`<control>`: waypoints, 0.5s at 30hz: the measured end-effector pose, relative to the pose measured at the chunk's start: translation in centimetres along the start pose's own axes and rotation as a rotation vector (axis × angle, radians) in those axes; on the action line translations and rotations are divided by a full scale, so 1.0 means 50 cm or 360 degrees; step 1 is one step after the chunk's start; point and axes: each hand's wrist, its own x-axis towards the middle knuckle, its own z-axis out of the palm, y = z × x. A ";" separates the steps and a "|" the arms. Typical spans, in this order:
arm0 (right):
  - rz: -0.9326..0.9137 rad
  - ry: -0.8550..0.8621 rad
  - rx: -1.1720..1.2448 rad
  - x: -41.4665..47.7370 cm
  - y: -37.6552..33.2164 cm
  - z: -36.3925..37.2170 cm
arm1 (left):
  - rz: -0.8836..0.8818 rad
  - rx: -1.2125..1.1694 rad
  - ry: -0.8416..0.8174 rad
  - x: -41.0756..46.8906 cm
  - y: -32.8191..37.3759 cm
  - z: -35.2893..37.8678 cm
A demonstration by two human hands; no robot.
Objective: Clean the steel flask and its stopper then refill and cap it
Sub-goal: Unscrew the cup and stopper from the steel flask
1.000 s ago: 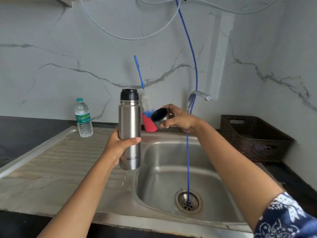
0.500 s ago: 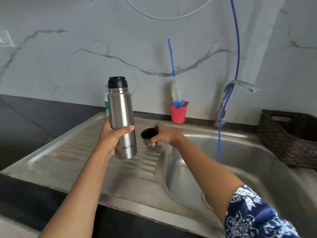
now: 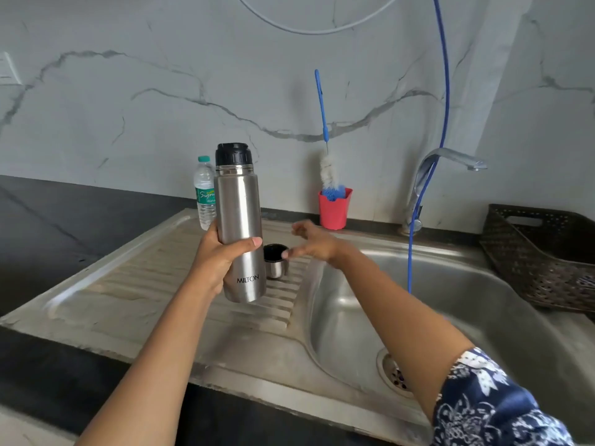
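Right hand [image 3: 314, 243] just released cup lid [image 3: 275, 260] onto drainboard [image 3: 135, 284], fingers open, empty; left hand [image 3: 222, 255] grips upright flask [image 3: 240, 226]; stopper [image 3: 233, 153] removal next

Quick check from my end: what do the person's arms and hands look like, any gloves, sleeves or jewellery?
Both hands are bare: no gloves, and no rings, watch or bangles show on the left hand or the right hand. Both forearms are uncovered. The right upper arm wears a navy blue sleeve with a white floral print. No sleeve shows on the left arm within view.
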 end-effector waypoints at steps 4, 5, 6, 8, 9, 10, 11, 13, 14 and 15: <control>-0.0231 0.0436 0.0149 -0.081 -0.075 -0.120 | -0.0076 0.0016 -0.0206 -0.024 0.001 0.052; -0.0269 0.0507 0.0080 -0.105 -0.095 -0.152 | -0.0091 0.0033 -0.0267 -0.032 0.000 0.072; -0.0296 0.0538 -0.0009 -0.132 -0.116 -0.179 | -0.0106 0.0061 -0.0328 -0.038 -0.004 0.093; -0.0319 0.0528 -0.0161 -0.186 -0.148 -0.221 | -0.0142 0.0136 -0.0451 -0.049 -0.011 0.135; -0.0307 0.0508 -0.0215 -0.209 -0.159 -0.239 | -0.0154 0.0169 -0.0514 -0.055 -0.013 0.156; -0.0280 0.0483 -0.0283 -0.234 -0.168 -0.254 | -0.0160 0.0207 -0.0570 -0.060 -0.015 0.179; -0.0235 0.0462 -0.0404 -0.254 -0.173 -0.267 | -0.0165 0.0246 -0.0617 -0.065 -0.015 0.201; -0.0154 0.0437 -0.0726 -0.279 -0.173 -0.286 | -0.0167 0.0292 -0.0678 -0.077 -0.016 0.243; -0.0124 0.0454 -0.0857 -0.290 -0.170 -0.293 | -0.0171 0.0301 -0.0699 -0.083 -0.017 0.262; -0.0086 0.0481 -0.0948 -0.299 -0.166 -0.300 | -0.0168 0.0315 -0.0719 -0.087 -0.018 0.279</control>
